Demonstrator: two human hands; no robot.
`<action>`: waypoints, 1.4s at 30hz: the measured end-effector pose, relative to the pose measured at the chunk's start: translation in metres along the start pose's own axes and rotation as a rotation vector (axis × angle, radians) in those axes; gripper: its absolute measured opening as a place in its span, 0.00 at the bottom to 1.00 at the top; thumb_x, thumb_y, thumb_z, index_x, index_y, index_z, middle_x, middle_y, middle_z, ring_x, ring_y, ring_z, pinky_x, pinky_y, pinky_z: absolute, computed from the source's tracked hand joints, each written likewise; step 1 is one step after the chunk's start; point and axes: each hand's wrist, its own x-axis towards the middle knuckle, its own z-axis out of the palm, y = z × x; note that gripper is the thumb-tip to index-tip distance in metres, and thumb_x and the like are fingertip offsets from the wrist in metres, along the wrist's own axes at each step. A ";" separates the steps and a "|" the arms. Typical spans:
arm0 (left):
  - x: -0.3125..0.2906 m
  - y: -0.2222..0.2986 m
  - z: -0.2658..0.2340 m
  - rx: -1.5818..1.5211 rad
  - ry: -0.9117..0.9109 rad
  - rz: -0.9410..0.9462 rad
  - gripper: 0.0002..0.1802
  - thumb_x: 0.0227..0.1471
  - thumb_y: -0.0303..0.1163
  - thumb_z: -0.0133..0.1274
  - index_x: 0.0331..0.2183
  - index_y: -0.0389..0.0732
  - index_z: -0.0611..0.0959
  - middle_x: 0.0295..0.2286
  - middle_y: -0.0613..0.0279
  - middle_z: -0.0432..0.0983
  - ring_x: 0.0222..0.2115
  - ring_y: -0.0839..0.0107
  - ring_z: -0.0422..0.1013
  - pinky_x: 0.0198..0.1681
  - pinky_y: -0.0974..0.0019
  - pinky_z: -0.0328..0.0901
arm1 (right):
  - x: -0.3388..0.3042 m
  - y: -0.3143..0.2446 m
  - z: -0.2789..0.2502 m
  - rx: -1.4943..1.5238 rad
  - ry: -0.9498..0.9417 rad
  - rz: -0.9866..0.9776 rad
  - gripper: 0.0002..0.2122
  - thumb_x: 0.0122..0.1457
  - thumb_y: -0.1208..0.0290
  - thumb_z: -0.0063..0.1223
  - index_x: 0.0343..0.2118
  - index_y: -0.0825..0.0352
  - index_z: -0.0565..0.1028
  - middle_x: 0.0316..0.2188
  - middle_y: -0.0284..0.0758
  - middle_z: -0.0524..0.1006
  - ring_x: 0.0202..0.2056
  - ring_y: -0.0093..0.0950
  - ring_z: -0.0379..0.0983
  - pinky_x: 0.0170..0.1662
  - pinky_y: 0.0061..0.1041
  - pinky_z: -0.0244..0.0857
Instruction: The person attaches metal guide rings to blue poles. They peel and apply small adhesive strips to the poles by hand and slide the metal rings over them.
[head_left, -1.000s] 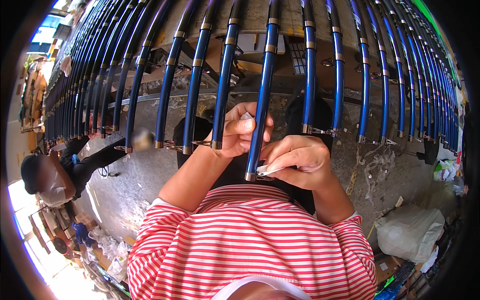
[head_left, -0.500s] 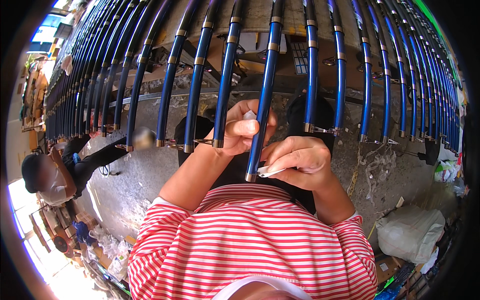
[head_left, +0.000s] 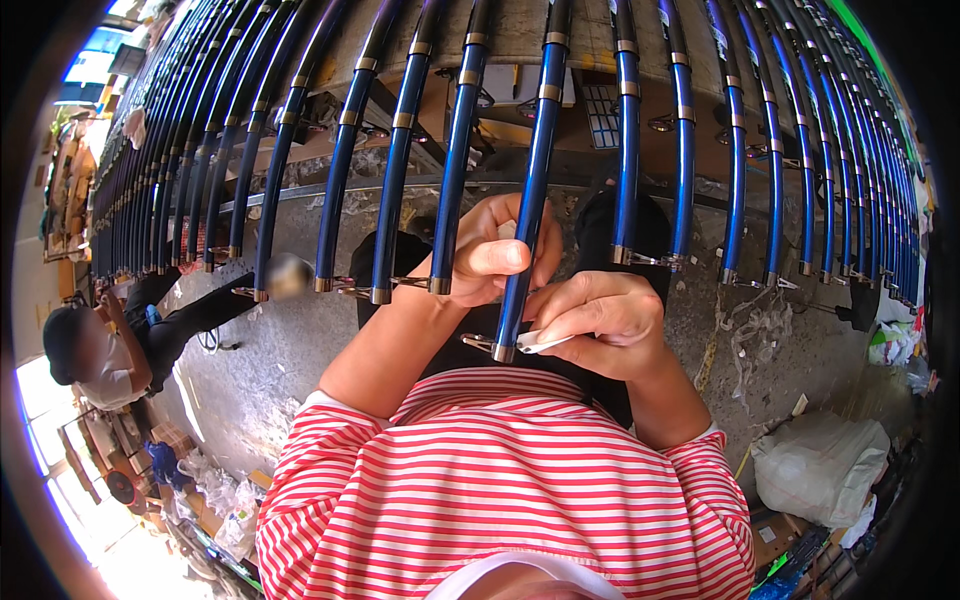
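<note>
Beyond the bench (head_left: 592,40) edge, left fingers (head_left: 500,258) clasp a fishing rod (head_left: 540,150), right fingers (head_left: 588,317) pinch a white strip (head_left: 542,345), a sack (head_left: 820,465) hides its contents.

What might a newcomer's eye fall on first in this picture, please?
Probably the row of dark blue rods fanned across the top. Next, at the centre, the left hand grips one rod while the right hand holds a small white piece beside its lower end. Below, the red-and-white striped shirt fills the lower middle.

Glossy blue rod (head_left: 540,150) slants; white strip (head_left: 543,344) beside its end.
</note>
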 end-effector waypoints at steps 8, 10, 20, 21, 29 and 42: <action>0.001 -0.003 -0.007 -0.154 -0.094 -0.031 0.22 0.43 0.44 0.63 0.26 0.41 0.68 0.18 0.65 0.64 0.15 0.79 0.57 0.17 0.76 0.53 | 0.003 -0.007 0.003 -0.014 0.046 0.046 0.05 0.43 0.85 0.61 0.24 0.72 0.77 0.25 0.40 0.76 0.29 0.33 0.77 0.33 0.25 0.73; -0.002 -0.004 -0.010 -0.294 -0.095 -0.062 0.20 0.46 0.43 0.60 0.29 0.39 0.70 0.20 0.65 0.65 0.17 0.78 0.58 0.17 0.76 0.52 | -0.003 -0.004 0.005 0.008 0.144 0.064 0.05 0.43 0.86 0.61 0.24 0.73 0.77 0.26 0.41 0.76 0.30 0.33 0.78 0.34 0.25 0.73; -0.005 -0.012 -0.018 -0.479 -0.182 -0.021 0.20 0.54 0.37 0.52 0.41 0.29 0.75 0.26 0.55 0.74 0.17 0.87 0.56 0.16 0.85 0.55 | -0.013 -0.008 0.009 -0.153 0.188 0.067 0.06 0.42 0.85 0.62 0.25 0.70 0.78 0.29 0.40 0.77 0.30 0.29 0.77 0.32 0.22 0.73; -0.005 -0.012 -0.017 -0.480 -0.180 -0.019 0.19 0.54 0.37 0.52 0.41 0.29 0.75 0.26 0.55 0.74 0.16 0.87 0.56 0.16 0.85 0.55 | -0.011 -0.011 0.008 -0.161 0.161 0.065 0.06 0.42 0.85 0.62 0.25 0.71 0.77 0.29 0.41 0.76 0.31 0.31 0.77 0.33 0.24 0.74; -0.008 -0.007 -0.023 -0.363 -0.169 -0.074 0.19 0.54 0.39 0.52 0.40 0.33 0.74 0.22 0.62 0.67 0.18 0.78 0.59 0.16 0.75 0.51 | -0.009 -0.018 0.010 -0.256 0.129 0.066 0.05 0.43 0.85 0.62 0.24 0.70 0.77 0.27 0.40 0.78 0.29 0.30 0.78 0.32 0.23 0.74; -0.010 -0.003 -0.025 -0.294 -0.129 -0.085 0.18 0.52 0.40 0.55 0.36 0.35 0.74 0.22 0.63 0.66 0.19 0.78 0.58 0.16 0.76 0.51 | -0.004 -0.015 0.015 -0.254 0.125 0.067 0.05 0.43 0.83 0.62 0.24 0.69 0.78 0.27 0.39 0.78 0.28 0.28 0.78 0.30 0.21 0.72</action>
